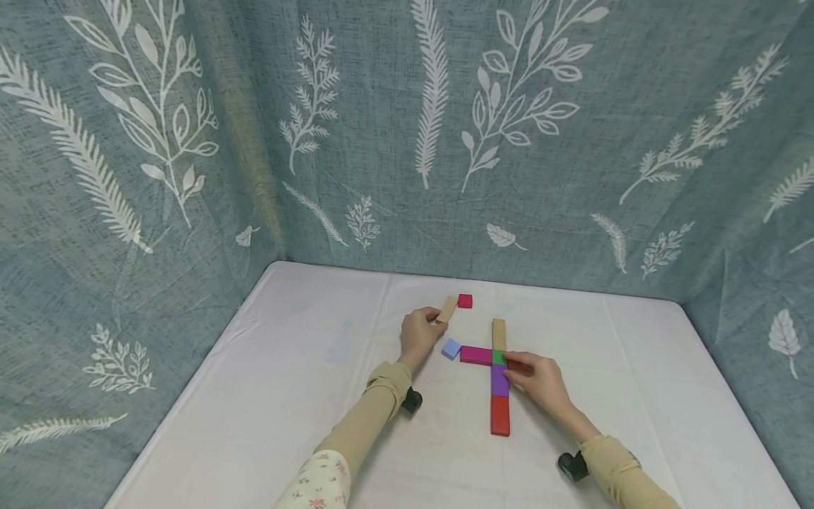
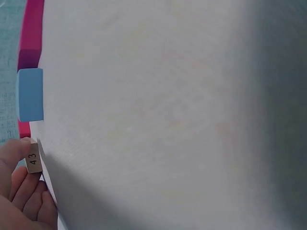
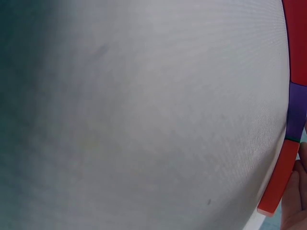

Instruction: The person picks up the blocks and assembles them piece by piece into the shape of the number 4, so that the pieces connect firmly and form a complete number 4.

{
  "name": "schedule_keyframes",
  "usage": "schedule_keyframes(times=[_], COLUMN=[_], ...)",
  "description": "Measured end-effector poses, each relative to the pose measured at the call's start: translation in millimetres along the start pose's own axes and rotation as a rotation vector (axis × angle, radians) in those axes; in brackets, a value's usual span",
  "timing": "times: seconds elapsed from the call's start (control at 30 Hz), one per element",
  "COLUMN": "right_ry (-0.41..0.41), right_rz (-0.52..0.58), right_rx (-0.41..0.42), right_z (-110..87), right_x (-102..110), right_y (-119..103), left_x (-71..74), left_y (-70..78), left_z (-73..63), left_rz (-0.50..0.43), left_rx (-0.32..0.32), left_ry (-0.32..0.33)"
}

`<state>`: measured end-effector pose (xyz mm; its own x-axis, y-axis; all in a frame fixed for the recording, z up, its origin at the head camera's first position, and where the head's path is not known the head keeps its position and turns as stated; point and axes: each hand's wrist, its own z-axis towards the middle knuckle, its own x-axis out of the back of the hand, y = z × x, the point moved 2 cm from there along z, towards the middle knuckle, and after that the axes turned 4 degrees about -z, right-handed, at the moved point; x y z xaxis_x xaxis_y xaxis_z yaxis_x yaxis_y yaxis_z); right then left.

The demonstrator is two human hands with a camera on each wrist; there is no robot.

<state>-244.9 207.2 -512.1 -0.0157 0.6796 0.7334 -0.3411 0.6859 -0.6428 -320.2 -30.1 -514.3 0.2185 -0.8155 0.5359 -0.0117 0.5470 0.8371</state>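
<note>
My left hand [image 1: 420, 334] pinches a plain wooden block [image 1: 448, 309] between thumb and fingers; its end, printed 43, shows in the left wrist view. Just beyond it lies a small red block [image 1: 466, 301]. Closer to me sits a tilted light-blue block [image 1: 451, 348], beside the end of a magenta block [image 1: 476, 355]. My right hand [image 1: 540, 380] has thumb and fingers around an orange-red block [image 3: 279, 179], partly hidden in the head view. That block meets a cross-shaped layout at the green block [image 1: 499, 357], with a purple block [image 1: 499, 380] below it.
The cross's upright also has a wooden block [image 1: 499, 334] at its far end and a red block [image 1: 500, 416] at its near end. A white cloth covers the table [image 1: 286, 353]. Leaf-patterned blue-green curtains [image 1: 394, 141] hang behind and at both sides.
</note>
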Motion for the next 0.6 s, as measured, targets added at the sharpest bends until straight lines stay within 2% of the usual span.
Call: schedule_keyframes(times=[0.33, 0.6], right_ry=[0.014, 0.006], right_rz=[-0.005, -0.01], right_rx=[0.002, -0.002], right_z=[0.5, 1.4], right_x=[-1.6, 0.3], right_y=[-0.7, 0.7], left_x=[5.1, 7.6], left_y=[-1.8, -3.7], left_z=[-1.0, -1.1], left_rz=[-0.04, -0.077], left_rx=[0.045, 0.055], left_ry=[0.028, 0.087])
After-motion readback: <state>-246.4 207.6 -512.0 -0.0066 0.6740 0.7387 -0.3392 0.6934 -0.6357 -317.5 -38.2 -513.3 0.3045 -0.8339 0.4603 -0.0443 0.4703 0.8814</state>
